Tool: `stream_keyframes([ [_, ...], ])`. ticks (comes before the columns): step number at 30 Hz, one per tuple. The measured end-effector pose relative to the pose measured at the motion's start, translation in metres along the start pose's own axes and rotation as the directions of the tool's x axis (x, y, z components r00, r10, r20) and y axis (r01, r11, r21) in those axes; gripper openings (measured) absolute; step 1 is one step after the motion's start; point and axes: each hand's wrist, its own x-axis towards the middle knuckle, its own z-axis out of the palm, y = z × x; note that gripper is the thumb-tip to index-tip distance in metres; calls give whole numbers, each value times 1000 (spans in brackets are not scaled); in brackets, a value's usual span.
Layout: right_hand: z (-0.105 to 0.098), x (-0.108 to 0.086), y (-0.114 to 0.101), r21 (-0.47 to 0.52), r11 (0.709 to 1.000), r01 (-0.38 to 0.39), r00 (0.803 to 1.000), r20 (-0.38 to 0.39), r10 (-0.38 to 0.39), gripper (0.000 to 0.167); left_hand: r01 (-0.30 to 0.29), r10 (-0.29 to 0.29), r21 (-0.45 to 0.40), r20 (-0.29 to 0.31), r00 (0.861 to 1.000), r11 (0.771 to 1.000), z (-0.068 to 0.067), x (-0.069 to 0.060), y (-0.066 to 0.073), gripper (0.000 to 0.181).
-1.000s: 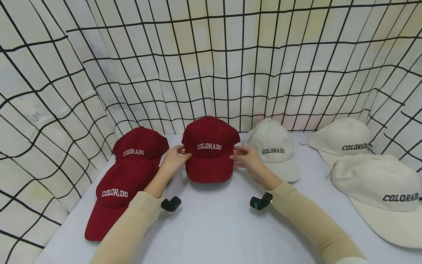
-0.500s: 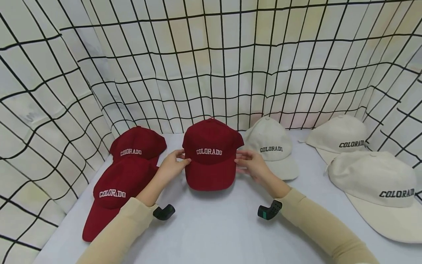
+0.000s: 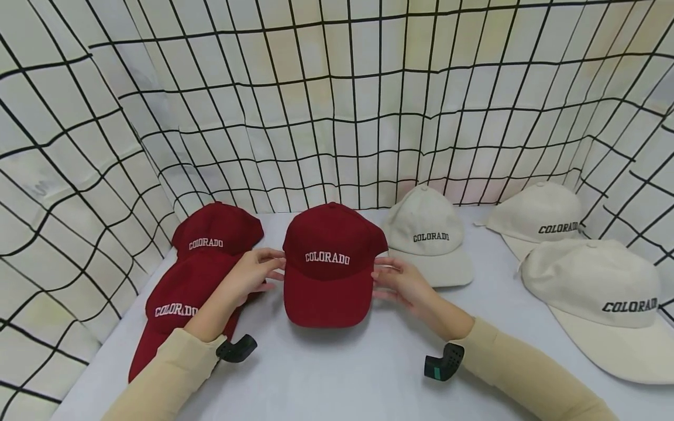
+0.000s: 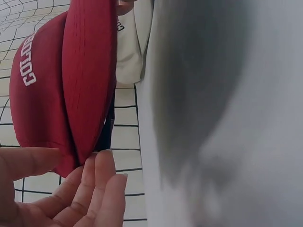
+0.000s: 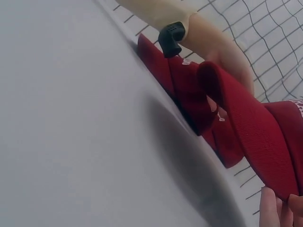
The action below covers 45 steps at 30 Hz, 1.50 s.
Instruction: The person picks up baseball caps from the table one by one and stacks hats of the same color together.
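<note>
A red baseball cap (image 3: 327, 257) with white COLORADO lettering faces me in the middle. My left hand (image 3: 253, 273) is at its left side, fingertips at the edge. In the left wrist view that hand's fingers (image 4: 97, 177) are extended under the cap's edge, with the thumb spread apart from them. My right hand (image 3: 402, 283) pinches the opposite edge, thumb and fingers (image 5: 268, 208) meeting near the brim (image 5: 255, 137). In the wrist views the brim stands off the white surface, casting a shadow. How much the cap's back touches the table is hidden.
Two more red caps, a front one (image 3: 179, 286) and a rear one (image 3: 217, 229), overlap at left, partly behind my left arm. A cream cap (image 3: 429, 228) stands behind my right hand. Two others, one rear (image 3: 547, 210) and one front (image 3: 595, 280), lie right. Black grid netting (image 3: 337, 123) surrounds the white table.
The middle red cap has come toward me and slightly left. My left hand has moved left and its thumb has come off the cap's front. The right hand has come nearer with the cap.
</note>
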Motion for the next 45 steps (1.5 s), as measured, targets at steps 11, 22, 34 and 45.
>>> stream_keyframes([
  [11, -5, -20, 5, 1, 999, -40, 998, 52, 40, 39, 60, -47, -131, 107, 993, 990, 3, -8, -9, 29],
  [22, -4, -34, 10, 7, 997, -78, 993, 89, 77, 33, 93, -72, -126, 165, 984, 988, 2, -17, -14, 22],
  [34, 4, -47, 18, 32, 995, -92, 982, 169, 85, 23, 130, -109, -120, 170, 979, 984, -3, -28, -25, 18],
  [45, 4, -52, 19, -37, 987, -158, 961, 223, 162, 43, 127, -103, -99, 217, 971, 987, -7, -33, -34, 14],
])
